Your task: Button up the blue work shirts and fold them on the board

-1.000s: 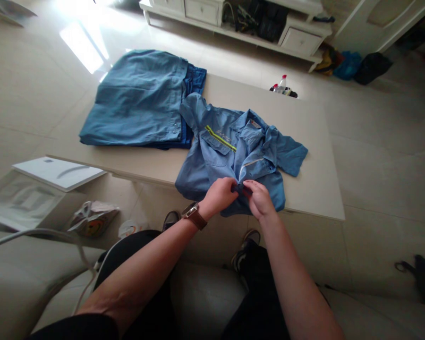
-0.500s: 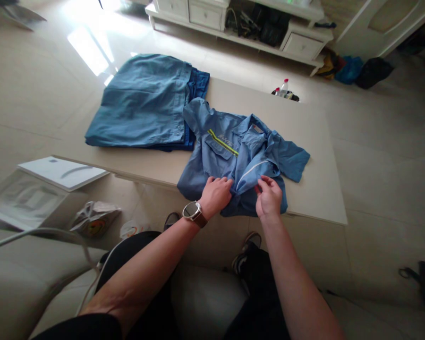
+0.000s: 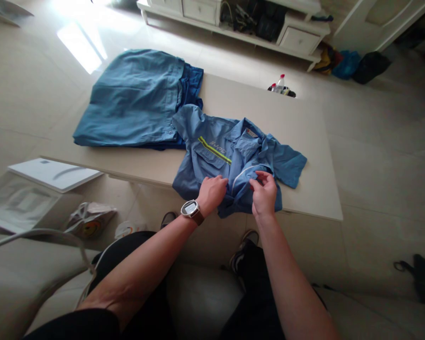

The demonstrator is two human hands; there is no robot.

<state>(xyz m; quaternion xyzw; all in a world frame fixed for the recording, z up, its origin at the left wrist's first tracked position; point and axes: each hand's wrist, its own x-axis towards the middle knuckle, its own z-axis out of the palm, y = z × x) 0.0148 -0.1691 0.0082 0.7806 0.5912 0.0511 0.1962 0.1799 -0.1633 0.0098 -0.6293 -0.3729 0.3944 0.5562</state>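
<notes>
A light blue short-sleeved work shirt (image 3: 212, 159) lies front up on the white table (image 3: 301, 123), its hem hanging over the near edge. A yellow-green stripe and lettering run above its chest pocket, and a white line shows along its opening. My left hand (image 3: 212, 192), with a watch on the wrist, is closed on the front near the hem; its fingertips are partly hidden. On the right front panel, my right hand (image 3: 264, 193) has thumb and forefinger close together at the cloth. Left of the shirt sits a pile of folded blue garments (image 3: 131, 99), touching its sleeve.
A white cabinet (image 3: 198, 14) stands beyond the table. Bottles with red caps (image 3: 280, 83) show past the table's far edge. At the lower left are a white box (image 3: 53, 172) and a plastic bag (image 3: 88, 219). Bags (image 3: 370, 66) lie by the door.
My right hand has moved a little up and left along the shirt's front panel, its thumb now showing. My left hand keeps its hold. The whole view has shifted slightly.
</notes>
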